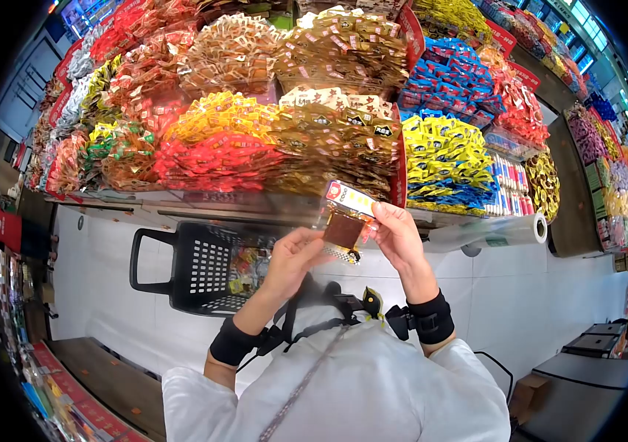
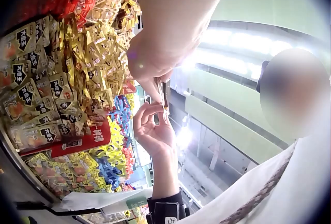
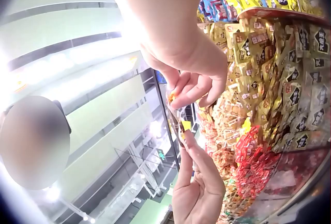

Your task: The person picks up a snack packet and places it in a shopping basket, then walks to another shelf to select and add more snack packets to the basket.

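Observation:
A small snack packet (image 1: pixel 345 227) with a dark brown middle and a white and red top strip is held up between both hands in the head view. The left hand (image 1: pixel 293 258) pinches its left edge between thumb and fingers. At its upper right edge the right hand (image 1: pixel 400 239) pinches it the same way. Both wrist views show the packet (image 2: pixel 165 93) nearly edge-on, with the left hand (image 2: pixel 158 53) and right hand (image 2: pixel 158 136) at its two ends. An orange bit of the packet shows by the right hand (image 3: pixel 194 63) in the right wrist view, opposite the left hand (image 3: pixel 199 185).
A black shopping basket (image 1: pixel 203 269) with packets inside stands at the left below the counter. Heaped snack packets (image 1: pixel 218 158) fill the display in front, split by red dividers (image 1: pixel 402 158). A roll of clear bags (image 1: pixel 502 233) sits at the counter's right edge.

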The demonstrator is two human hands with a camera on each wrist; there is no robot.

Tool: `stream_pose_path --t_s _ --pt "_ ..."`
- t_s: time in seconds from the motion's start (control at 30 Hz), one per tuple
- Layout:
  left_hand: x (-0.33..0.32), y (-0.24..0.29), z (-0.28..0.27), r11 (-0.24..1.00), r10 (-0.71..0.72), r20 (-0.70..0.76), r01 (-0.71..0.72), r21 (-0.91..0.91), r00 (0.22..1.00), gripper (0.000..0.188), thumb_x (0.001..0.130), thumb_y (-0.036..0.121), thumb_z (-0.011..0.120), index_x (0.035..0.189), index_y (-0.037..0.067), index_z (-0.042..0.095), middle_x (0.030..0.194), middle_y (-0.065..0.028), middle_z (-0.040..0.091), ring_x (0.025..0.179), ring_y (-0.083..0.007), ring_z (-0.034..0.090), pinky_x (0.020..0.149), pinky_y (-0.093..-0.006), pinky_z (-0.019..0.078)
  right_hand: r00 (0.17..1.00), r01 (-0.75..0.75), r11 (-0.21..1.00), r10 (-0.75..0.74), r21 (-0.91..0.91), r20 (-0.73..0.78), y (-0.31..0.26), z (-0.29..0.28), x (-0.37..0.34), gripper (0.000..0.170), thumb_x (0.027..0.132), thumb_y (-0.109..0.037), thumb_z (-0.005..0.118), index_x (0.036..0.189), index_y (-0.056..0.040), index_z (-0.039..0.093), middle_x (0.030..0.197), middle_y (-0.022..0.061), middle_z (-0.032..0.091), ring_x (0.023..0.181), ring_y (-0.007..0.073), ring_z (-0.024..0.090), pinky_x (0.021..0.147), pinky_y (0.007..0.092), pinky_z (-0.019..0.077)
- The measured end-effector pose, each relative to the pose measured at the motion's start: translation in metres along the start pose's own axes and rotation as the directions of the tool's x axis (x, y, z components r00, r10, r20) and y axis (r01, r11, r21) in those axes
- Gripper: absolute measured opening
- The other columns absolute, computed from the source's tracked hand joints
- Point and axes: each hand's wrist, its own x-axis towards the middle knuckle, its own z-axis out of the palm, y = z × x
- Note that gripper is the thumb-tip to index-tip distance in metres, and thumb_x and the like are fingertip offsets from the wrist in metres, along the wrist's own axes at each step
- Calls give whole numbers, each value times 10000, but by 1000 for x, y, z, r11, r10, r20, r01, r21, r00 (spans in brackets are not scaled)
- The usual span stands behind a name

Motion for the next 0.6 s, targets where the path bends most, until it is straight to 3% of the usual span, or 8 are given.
stream_pose_path --t_s 0.23,0.33,0.43,0.5,0.57,0.6 --pt "22 4 -19 999 6 101 -1 -43 995 172 839 28 524 1007 -4 551 953 -68 596 842 -129 592 759 -297 517 1000 -14 999 13 34 13 2 -3 22 242 864 -192 530 912 43 563 867 119 620 695 131 574 608 267 466" --pt "39 16 -27 999 -12 116 17 -43 993 154 829 19 537 981 2 556 935 -67 601 832 -128 592 756 -293 517 998 13 1000 -12 6 -59 0 3 38 204 867 -180 529 832 16 571 793 98 605 628 145 556 581 286 460" --pt "56 44 -27 999 -33 106 30 24 994 144 815 10 555 959 8 553 923 -68 605 830 -130 589 746 -277 506 999 23 999 -24 -37 -47 -13 16 61 200 868 -177 528 819 13 565 775 95 599 618 145 548 581 287 459" --pt "70 62 -39 997 -14 189 0 76 982 183 798 -3 573 973 23 526 958 -63 589 877 -119 563 769 -257 459 995 100 987 -98 -125 19 -20 24 80 171 858 -149 539 782 4 550 755 92 596 617 148 556 587 274 456" --pt "80 92 -44 935 31 188 -95 341 982 233 792 -8 580 1009 32 506 980 -43 563 922 -99 530 791 -249 439 997 68 968 -58 -241 49 -34 43 96 156 847 -123 555 744 -6 546 718 84 598 603 140 557 594 266 450" --pt "85 109 -46 956 -7 234 -62 288 972 287 785 -11 590 1049 28 483 989 -24 541 949 -86 505 798 -233 425 997 81 944 -72 -321 40 -34 50 105 159 842 -116 561 725 -9 545 693 84 601 593 137 560 594 258 448"
